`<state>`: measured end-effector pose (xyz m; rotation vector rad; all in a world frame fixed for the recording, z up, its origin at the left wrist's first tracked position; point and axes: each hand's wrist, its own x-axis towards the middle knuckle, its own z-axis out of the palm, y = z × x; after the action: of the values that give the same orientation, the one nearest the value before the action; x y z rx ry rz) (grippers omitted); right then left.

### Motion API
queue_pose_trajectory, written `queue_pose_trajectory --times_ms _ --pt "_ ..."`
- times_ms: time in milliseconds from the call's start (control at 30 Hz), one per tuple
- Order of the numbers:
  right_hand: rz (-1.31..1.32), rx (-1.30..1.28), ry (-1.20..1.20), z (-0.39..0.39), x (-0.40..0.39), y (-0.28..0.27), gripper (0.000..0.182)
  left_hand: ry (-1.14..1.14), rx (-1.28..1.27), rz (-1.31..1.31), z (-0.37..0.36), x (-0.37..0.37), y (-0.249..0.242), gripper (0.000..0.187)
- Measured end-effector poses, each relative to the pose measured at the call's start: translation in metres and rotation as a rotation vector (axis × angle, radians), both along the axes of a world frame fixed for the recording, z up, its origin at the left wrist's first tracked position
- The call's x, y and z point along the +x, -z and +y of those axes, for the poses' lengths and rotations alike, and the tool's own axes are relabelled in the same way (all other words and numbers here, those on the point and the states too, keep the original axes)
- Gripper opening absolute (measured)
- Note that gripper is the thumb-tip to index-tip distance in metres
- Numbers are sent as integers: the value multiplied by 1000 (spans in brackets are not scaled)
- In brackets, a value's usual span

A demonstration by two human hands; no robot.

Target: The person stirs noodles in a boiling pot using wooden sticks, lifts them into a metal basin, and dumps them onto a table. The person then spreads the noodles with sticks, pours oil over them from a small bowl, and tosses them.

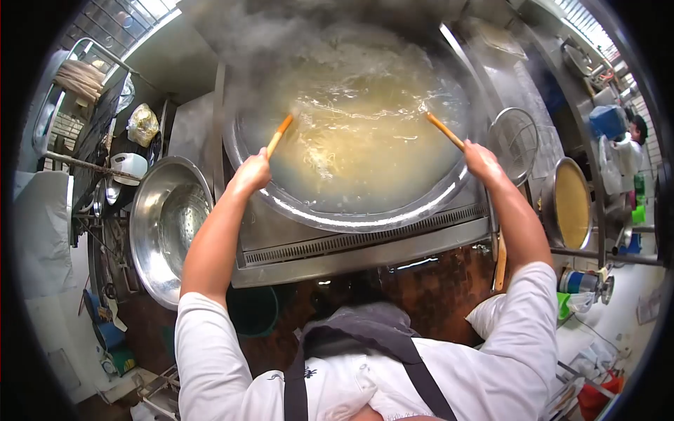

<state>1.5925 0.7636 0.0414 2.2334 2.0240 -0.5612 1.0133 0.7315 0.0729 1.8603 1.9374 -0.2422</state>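
A very large round metal pot (pixel 351 223) of steaming, yellowish, churning liquid is set in a steel stove. My left hand (pixel 253 172) is closed around a wooden stick (pixel 279 136) above the pot's left side. On the right side, my right hand (pixel 481 160) grips a second wooden stick (pixel 445 130). Both sticks point away from me and inward, their far ends at the liquid; whatever lies below the surface is hidden. The two hands are wide apart, near the pot's rim.
A big steel basin (pixel 151 228) stands left of the stove. To the right are a wire strainer (pixel 514 146) and a round container of yellow-brown contents (pixel 572 203). A dark green bucket (pixel 254 310) is on the floor. Another person (pixel 637 131) shows at far right.
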Motion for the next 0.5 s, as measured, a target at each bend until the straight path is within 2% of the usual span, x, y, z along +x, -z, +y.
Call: queue_pose_trajectory --times_ms 33,100,167,233,300,367,433,500 --pt "18 -18 -9 18 -12 12 60 50 10 38 14 15 -3 37" --pt "-39 21 -94 42 -44 24 49 11 97 -45 45 29 24 39" --pt "-8 60 -98 66 -71 39 47 -40 101 -86 72 48 31 38" --pt "11 91 -117 82 -87 54 40 -91 13 -80 90 78 13 32" --pt "8 106 -158 96 -97 60 29 -39 -22 -30 96 97 -5 39" --pt "-12 111 -165 107 -92 61 27 -36 -96 11 94 97 -13 43" --pt "-47 129 -203 101 -81 39 29 53 -7 -14 81 59 11 45" --pt "14 142 -61 75 -50 3 50 102 65 -61 47 13 11 51"
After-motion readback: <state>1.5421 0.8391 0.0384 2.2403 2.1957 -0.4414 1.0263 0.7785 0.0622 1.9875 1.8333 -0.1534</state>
